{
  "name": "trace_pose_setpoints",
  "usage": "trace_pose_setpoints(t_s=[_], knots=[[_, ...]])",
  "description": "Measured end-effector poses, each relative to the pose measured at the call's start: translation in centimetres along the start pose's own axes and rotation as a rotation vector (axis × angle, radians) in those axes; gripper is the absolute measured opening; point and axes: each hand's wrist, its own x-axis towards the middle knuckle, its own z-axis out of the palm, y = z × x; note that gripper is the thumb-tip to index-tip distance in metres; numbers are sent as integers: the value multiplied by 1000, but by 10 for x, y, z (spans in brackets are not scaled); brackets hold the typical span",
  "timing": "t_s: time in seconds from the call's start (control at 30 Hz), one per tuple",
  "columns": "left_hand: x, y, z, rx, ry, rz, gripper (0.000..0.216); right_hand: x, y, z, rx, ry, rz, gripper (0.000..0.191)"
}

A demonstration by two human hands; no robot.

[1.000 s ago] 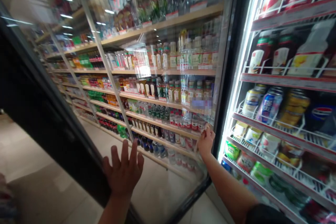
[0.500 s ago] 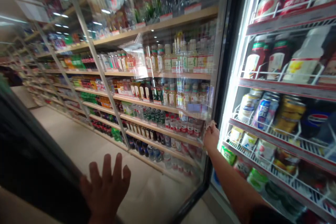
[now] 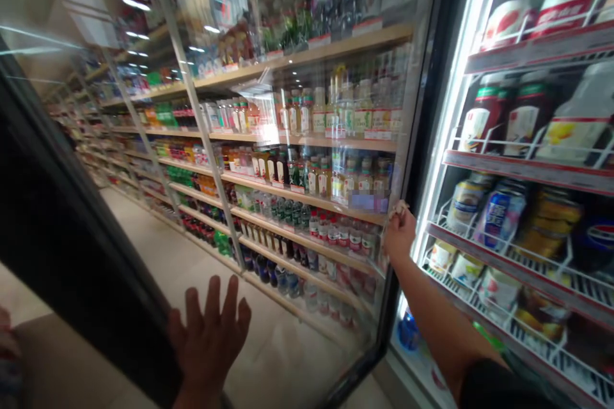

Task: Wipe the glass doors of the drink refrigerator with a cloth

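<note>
My left hand (image 3: 208, 335) splays empty at lower left, my right hand (image 3: 401, 239) grips crumpled whitish cloth (image 3: 399, 208) by the black-framed glass door (image 3: 84, 223)

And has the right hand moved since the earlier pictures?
Yes, the right hand has moved upward: it is now farther above the door frame's lower corner.

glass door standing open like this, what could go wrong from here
The right hand, holding something pale, is near the edge of the glass door beside the cooler, so fingers might get pinched if it swings. The spread left hand could leave smudges if it touches the glass. The right arm might bump the cooler shelves.
</note>
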Motion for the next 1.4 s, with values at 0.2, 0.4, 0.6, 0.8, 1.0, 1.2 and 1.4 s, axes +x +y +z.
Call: trace_pose_setpoints(t_s=[0.2, 0.4, 0.6, 0.8, 1.0, 1.2, 1.4], knots=[[2, 1, 1, 4, -3, -6, 75, 10, -49, 15, 26, 49, 15, 39], [4, 2, -3, 16, 2, -11, 71, -87, -129, 21, 241, -241, -579, 48], [5, 5, -6, 72, -12, 18, 72, -75, -196, 19, 380, -372, -693, 57], [6, 8, -9, 42, -8, -9, 70, -97, -216, 27, 301, -316, -912, 48], [6, 5, -8, 33, -18, -13, 68, -117, -245, 27, 254, -363, -992, 38], [7, 2, -9, 63, -4, 13, 71, -123, -252, 31, 297, -347, -1093, 36], [7, 0, -6, 86, 12, 32, 71, -100, -243, 25, 245, -372, -1019, 40]])
